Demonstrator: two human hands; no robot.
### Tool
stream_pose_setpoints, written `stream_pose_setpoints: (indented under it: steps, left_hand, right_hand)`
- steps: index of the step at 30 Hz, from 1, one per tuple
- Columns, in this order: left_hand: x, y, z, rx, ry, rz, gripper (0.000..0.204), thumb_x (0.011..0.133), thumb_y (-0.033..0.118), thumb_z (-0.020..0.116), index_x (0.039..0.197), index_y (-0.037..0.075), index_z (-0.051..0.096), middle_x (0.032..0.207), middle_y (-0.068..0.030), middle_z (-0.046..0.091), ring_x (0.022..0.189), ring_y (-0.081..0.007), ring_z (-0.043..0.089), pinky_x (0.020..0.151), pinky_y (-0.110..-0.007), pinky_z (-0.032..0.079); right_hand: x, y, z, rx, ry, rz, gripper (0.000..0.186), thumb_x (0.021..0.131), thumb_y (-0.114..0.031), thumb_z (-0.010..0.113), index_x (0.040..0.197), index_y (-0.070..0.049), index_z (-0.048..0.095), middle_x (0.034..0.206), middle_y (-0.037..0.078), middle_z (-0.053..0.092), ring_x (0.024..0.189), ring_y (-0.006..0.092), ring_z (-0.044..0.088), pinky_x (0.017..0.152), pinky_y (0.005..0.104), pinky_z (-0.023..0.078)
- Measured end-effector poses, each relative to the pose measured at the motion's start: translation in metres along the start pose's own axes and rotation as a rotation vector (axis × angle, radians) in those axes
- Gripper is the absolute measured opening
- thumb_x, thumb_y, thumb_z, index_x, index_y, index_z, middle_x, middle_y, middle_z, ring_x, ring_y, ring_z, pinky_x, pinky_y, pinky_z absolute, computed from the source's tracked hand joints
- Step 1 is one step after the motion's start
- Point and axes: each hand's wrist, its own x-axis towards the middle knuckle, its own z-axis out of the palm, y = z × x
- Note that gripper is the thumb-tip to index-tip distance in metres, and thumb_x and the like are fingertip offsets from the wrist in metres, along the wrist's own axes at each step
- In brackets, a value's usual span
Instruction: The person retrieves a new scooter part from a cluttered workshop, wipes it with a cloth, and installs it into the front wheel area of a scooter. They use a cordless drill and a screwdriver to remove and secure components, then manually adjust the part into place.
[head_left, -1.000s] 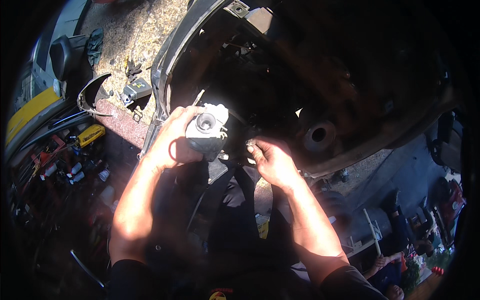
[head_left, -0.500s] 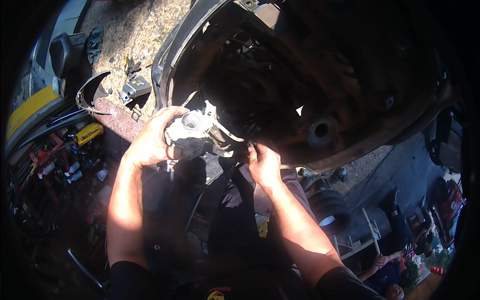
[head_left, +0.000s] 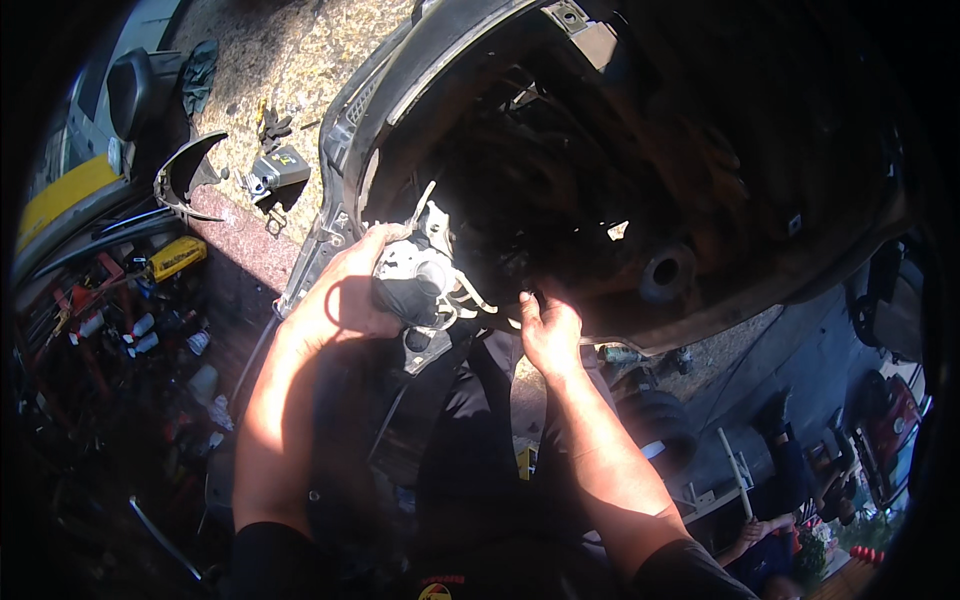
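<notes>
A cast metal part [head_left: 403, 262] with a round boss, a bracket-like upper end and thin curved prongs is gripped by my left hand [head_left: 350, 297]. My thumb and fingers wrap its left side, and its lower half lies in shade. It is held at the front edge of a dark, open vehicle body cavity [head_left: 560, 180]. Just right of the prongs, my right hand [head_left: 549, 333] is closed with its thumb raised. Shadow hides its fingertips and whatever they hold. A flat metal plate [head_left: 425, 350] shows beneath the part.
A curved body rim [head_left: 345, 130] borders the cavity. Left on the ground lie a grey jug [head_left: 283, 170], a glove [head_left: 272, 128] and a curved trim piece [head_left: 178, 180]. Cluttered tools and bottles [head_left: 140, 335] fill the lower left. Tires [head_left: 655, 420] and another person's hands [head_left: 760, 530] appear lower right.
My left hand has carried the metal part rightward and slightly down, turning its round boss away from the upward view. My right hand has shifted a little right and down. The whole view has shifted slightly.
</notes>
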Motion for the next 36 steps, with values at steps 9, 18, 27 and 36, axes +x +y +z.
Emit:
stream_pose_setpoints:
  steps: [9,18,27,36]
  left_hand:
    - [-0.004,-0.001,-0.008,-0.32,-0.058,-0.146,0.059,0.054,0.002,0.063,0.113,0.002,0.06,0.093,-0.0036,0.064,0.086,-0.0135,0.058,0.074,-0.026,0.046]
    - [-0.016,-0.031,-0.029,0.365,-0.204,-0.337,0.031,0.06,0.002,0.066,0.09,0.002,0.066,0.079,-0.0214,0.067,0.08,-0.0355,0.068,0.07,-0.043,0.052]
    - [0.018,-0.079,-0.065,0.645,-0.11,-0.224,0.032,0.057,-0.006,0.063,0.088,-0.001,0.061,0.091,-0.0202,0.066,0.097,-0.0429,0.062,0.081,-0.049,0.05]
    - [0.03,-0.161,-0.044,0.714,0.123,0.032,0.046,0.066,-0.005,0.064,0.11,0.007,0.069,0.126,-0.0138,0.063,0.119,-0.0316,0.059,0.1,-0.04,0.048]
  right_hand:
    - [-0.007,0.011,-0.001,0.1,0.016,-0.001,0.022,0.09,-0.013,0.064,0.11,-0.002,0.066,0.099,0.022,0.069,0.095,0.0395,0.067,0.084,0.0422,0.053]
    - [-0.007,0.013,-0.004,0.037,-0.045,0.014,0.023,0.091,-0.016,0.065,0.111,-0.004,0.067,0.097,0.021,0.07,0.093,0.0372,0.068,0.083,0.0406,0.054]
    - [-0.008,0.017,-0.007,0.028,-0.102,0.023,0.025,0.094,-0.018,0.065,0.115,-0.004,0.066,0.103,0.018,0.072,0.098,0.0327,0.069,0.086,0.0385,0.053]
    - [-0.005,0.025,0.007,0.012,-0.057,-0.056,0.021,0.094,-0.016,0.064,0.111,-0.003,0.066,0.095,0.019,0.071,0.089,0.032,0.07,0.08,0.0365,0.054]
